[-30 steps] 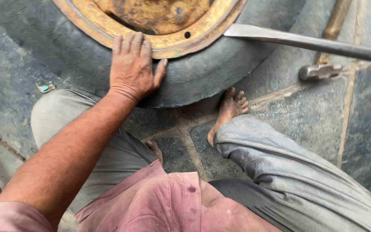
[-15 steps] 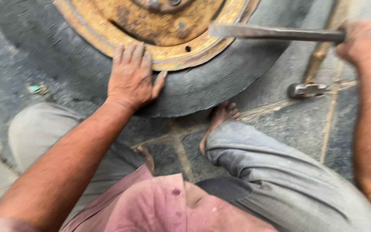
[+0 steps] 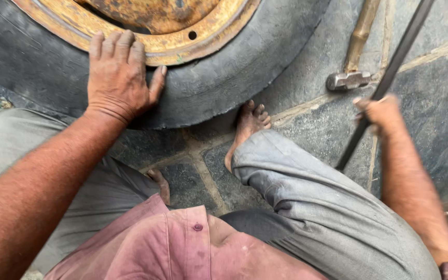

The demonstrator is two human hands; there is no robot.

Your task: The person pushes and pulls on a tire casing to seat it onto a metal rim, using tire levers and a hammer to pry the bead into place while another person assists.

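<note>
The tyre (image 3: 245, 67) and its rusty rim (image 3: 146, 36) fill the upper left of the frame, with the left hand (image 3: 120, 78) pressed flat across both. At upper right the long bar (image 3: 390, 78) slants down through the right hand (image 3: 382, 111), and a hammer (image 3: 349, 78) lies just beside it on the stone floor (image 3: 317, 129). A bare foot (image 3: 247, 127) touches the tyre's lower edge at centre. Open floor shows between foot and bar, and at the far right.

Soft, even daylight, no harsh glare and only faint shadow under the tyre (image 3: 265, 67) and the bent knees. The left hand (image 3: 117, 78) is sharp, skin creases clear. The right hand (image 3: 382, 111) and its iron bar (image 3: 390, 78) smear with motion blur. Edges bend slightly.
</note>
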